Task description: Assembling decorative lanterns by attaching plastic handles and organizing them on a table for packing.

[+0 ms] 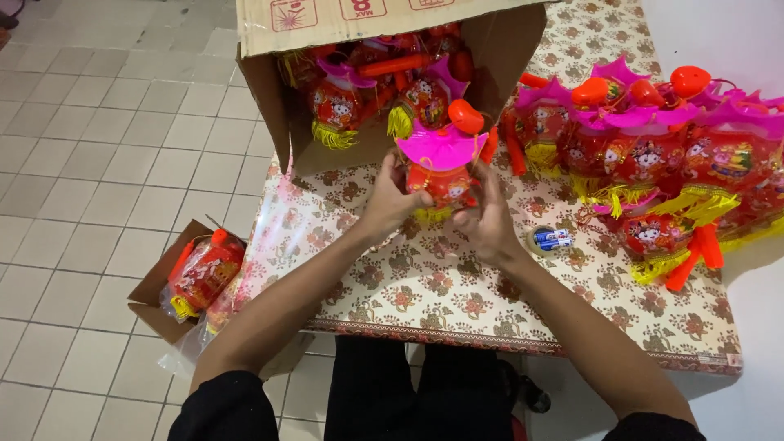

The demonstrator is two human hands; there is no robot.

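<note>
A person is standing at a counter [490,302] covered in a patterned floral cloth, working over a pale tiled floor [98,147]. A large cardboard box [278,106] is lying on its side at the counter's far edge, its open mouth facing the person and spilling red toy lanterns with yellow tassels. To the right, a heap of finished lanterns [653,139] with pink tops and orange handles is spreading across the cloth toward a white wall.

Both hands are meeting just in front of the box. The left hand [390,200] is wrapping its grip around the left side of a red lantern [439,175], and the right hand [488,216] is closing on its right side and lower edge, so both are clamped on the same piece, held slightly above the counter. Its pink top and orange knob are pointing up toward the box.

In my judgement, the tassel and thin plastic parts could be snagging or snapping if the fingers are squeezing too hard, and the crowded heap could be sliding off the counter edge if nudged.

On the floor at the left, a smaller open box [163,286] is holding bagged lanterns [204,273]. Near the right wrist, a roll of tape [545,241] is lying flat on the cloth with two small blue batteries inside it.
</note>
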